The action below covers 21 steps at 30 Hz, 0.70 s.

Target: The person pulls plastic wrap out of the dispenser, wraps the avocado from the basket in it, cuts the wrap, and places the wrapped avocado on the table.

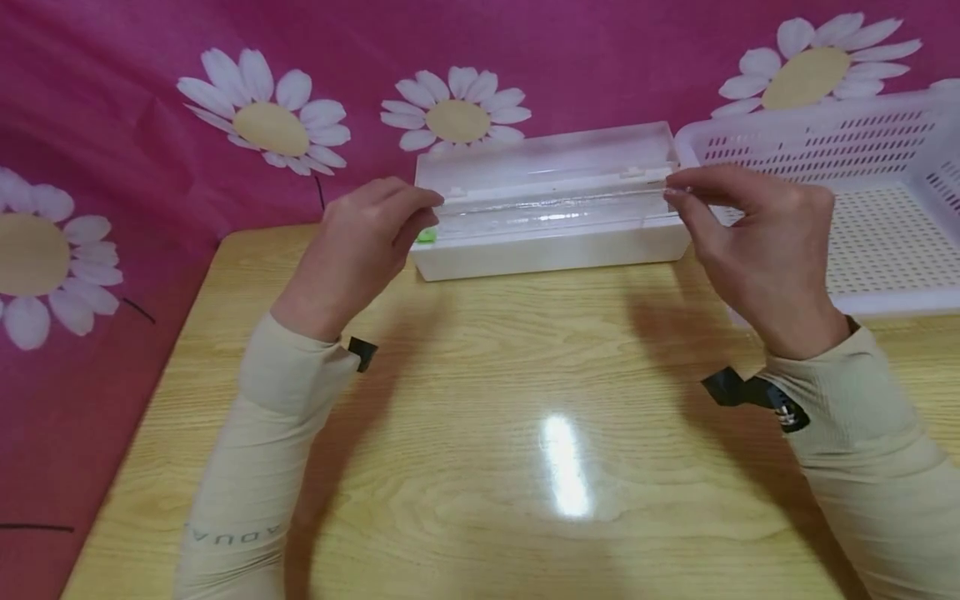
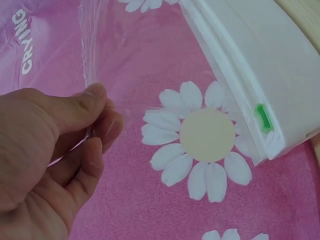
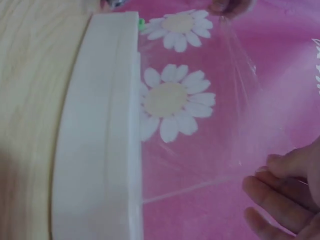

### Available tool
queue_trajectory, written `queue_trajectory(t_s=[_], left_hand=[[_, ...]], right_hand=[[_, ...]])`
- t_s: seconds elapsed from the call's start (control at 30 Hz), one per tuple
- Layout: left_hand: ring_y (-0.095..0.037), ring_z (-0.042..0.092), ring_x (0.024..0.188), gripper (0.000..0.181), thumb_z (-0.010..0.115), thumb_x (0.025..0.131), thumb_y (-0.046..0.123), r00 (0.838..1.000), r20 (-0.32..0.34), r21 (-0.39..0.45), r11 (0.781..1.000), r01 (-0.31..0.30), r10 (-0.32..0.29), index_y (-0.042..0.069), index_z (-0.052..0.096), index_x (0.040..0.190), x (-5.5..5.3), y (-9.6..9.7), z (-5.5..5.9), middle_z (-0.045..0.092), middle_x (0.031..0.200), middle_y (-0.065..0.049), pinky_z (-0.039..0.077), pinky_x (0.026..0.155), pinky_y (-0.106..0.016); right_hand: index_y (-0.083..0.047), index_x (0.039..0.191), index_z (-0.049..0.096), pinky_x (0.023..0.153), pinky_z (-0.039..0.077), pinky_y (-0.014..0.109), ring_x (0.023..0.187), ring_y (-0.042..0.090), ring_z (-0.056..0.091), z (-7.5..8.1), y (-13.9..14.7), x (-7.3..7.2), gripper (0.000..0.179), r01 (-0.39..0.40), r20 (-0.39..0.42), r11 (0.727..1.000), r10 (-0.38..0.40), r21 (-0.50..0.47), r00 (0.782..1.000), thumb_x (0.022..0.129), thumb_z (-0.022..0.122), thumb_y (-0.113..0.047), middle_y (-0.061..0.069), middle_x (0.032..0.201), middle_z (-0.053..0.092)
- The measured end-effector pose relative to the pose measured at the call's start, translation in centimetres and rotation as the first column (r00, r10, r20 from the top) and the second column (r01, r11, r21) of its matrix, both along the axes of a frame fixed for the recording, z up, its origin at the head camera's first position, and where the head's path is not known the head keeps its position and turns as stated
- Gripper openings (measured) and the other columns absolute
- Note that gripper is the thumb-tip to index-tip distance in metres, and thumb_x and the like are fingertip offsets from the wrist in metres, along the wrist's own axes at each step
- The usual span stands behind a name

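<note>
One sheet of clear plastic wrap (image 1: 553, 212) stretches out from the long white box (image 1: 555, 251), its free edge pinched near one end by the left hand (image 1: 360, 248) and near the other by the right hand (image 1: 767, 250). The box, with a green piece (image 1: 426, 236) at its left end, sits toward the back of the wooden counter (image 1: 465, 375), its lid (image 1: 543, 157) raised. Just beside it is a white basket (image 1: 885, 302); behind spreads a pink daisy cloth (image 1: 600, 58).

Clr film (image 2: 88, 47) in L fingers (image 2: 93, 101), nr box (image 2: 270, 65)
</note>
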<state>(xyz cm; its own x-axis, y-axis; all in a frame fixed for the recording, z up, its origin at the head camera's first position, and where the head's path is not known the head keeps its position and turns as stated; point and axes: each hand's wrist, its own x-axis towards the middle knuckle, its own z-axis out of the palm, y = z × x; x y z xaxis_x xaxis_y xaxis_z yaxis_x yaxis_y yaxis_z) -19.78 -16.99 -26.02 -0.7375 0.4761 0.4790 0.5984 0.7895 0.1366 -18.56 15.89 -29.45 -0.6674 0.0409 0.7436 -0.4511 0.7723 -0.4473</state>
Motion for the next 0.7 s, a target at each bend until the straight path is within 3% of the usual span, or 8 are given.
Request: queue_trajectory(t_s=[0.03, 0.13, 0.2, 0.27, 0.33, 0.47, 0.57, 0.7], left_hand=[[-0.025, 0.068, 0.092, 0.024, 0.064, 0.093, 0.011, 1.0, 0.007, -0.012, 1.0, 0.001, -0.001, 0.006, 0.07, 0.115, 0.0, 0.0, 0.0, 0.072, 0.101, -0.011, 0.057, 0.087, -0.036], [-0.024, 0.066, 0.09, 0.023, 0.066, 0.092, 0.011, 1.0, 0.017, -0.036, 0.999, 0.019, -0.018, 0.006, 0.07, 0.114, 0.1, 0.2, 0.1, 0.072, 0.098, -0.011, 0.058, 0.085, -0.036], [-0.024, 0.064, 0.088, 0.023, 0.066, 0.091, 0.01, 0.999, 0.018, -0.044, 0.998, 0.033, -0.033, 0.005, 0.071, 0.113, 0.2, 0.3, 0.2, 0.071, 0.097, -0.011, 0.057, 0.083, -0.036], [-0.024, 0.064, 0.088, 0.022, 0.067, 0.09, 0.008, 0.999, 0.004, -0.047, 0.998, 0.048, -0.048, 0.005, 0.072, 0.111, 0.2, 0.3, 0.2, 0.071, 0.096, -0.012, 0.057, 0.083, -0.037], [-0.026, 0.064, 0.089, 0.02, 0.066, 0.091, 0.007, 0.998, -0.015, -0.046, 0.997, 0.057, -0.057, 0.004, 0.072, 0.109, 0.2, 0.4, 0.3, 0.071, 0.096, -0.012, 0.057, 0.084, -0.038], [-0.027, 0.065, 0.091, 0.018, 0.066, 0.091, 0.006, 0.997, -0.053, -0.044, 0.998, 0.05, -0.052, 0.003, 0.073, 0.107, 0.2, 0.4, 0.4, 0.072, 0.097, -0.013, 0.057, 0.086, -0.04], [-0.027, 0.066, 0.092, 0.017, 0.066, 0.09, 0.006, 0.997, -0.059, -0.038, 0.998, 0.043, -0.045, 0.003, 0.073, 0.105, 0.3, 0.3, 0.5, 0.073, 0.097, -0.013, 0.057, 0.086, -0.04], [-0.027, 0.067, 0.092, 0.016, 0.067, 0.09, 0.007, 0.996, -0.078, -0.027, 0.999, 0.046, -0.048, 0.003, 0.073, 0.105, 0.4, 0.2, 0.7, 0.073, 0.098, -0.013, 0.057, 0.086, -0.04]], right_hand=[[-0.007, 0.098, 0.078, 0.07, 0.028, -0.004, 0.088, 0.034, 0.074, 0.1, 0.2, 0.1, 0.017, 0.007, 0.002, 1.0, -0.007, 0.015, 1.0, 0.088, 0.072, -0.02, 0.018, 0.092, 0.076], [-0.006, 0.098, 0.077, 0.064, 0.024, -0.002, 0.08, -0.004, 0.071, 0.6, 0.9, 0.3, 0.018, 0.021, 0.009, 0.998, -0.021, 0.056, 1.0, 0.088, 0.072, -0.019, 0.018, 0.093, 0.076], [-0.006, 0.098, 0.078, 0.062, 0.023, -0.001, 0.073, -0.027, 0.054, 0.8, 1.2, 0.4, 0.017, 0.027, 0.012, 0.997, -0.028, 0.071, 1.0, 0.088, 0.071, -0.018, 0.018, 0.092, 0.076], [-0.005, 0.096, 0.078, 0.061, 0.022, 0.0, 0.068, -0.037, 0.03, 1.0, 1.5, 0.3, 0.015, 0.023, 0.007, 0.997, -0.023, 0.078, 1.0, 0.089, 0.069, -0.016, 0.019, 0.09, 0.076], [-0.004, 0.096, 0.077, 0.063, 0.022, 0.0, 0.068, -0.036, 0.029, 1.1, 1.7, 0.2, 0.015, 0.016, -0.004, 0.996, -0.015, 0.082, 1.0, 0.09, 0.067, -0.014, 0.019, 0.088, 0.075], [-0.002, 0.101, 0.074, 0.064, 0.024, 0.002, 0.079, -0.003, 0.07, 1.3, 1.8, -0.3, 0.019, -0.015, 0.001, 0.993, 0.015, 0.116, 1.0, 0.093, 0.061, -0.014, 0.019, 0.092, 0.076], [0.0, 0.109, 0.065, 0.058, 0.026, 0.008, 0.067, 0.015, 0.069, 1.5, 1.8, -0.6, 0.023, -0.078, 0.068, 0.98, 0.067, 0.184, 0.995, 0.098, 0.052, -0.016, 0.014, 0.094, 0.076], [-0.001, 0.111, 0.053, 0.053, 0.028, 0.016, 0.057, -0.017, 0.035, 1.8, 2.0, -1.2, 0.022, -0.183, 0.141, 0.951, 0.151, 0.248, 0.978, 0.1, 0.045, -0.018, 0.006, 0.093, 0.075]])
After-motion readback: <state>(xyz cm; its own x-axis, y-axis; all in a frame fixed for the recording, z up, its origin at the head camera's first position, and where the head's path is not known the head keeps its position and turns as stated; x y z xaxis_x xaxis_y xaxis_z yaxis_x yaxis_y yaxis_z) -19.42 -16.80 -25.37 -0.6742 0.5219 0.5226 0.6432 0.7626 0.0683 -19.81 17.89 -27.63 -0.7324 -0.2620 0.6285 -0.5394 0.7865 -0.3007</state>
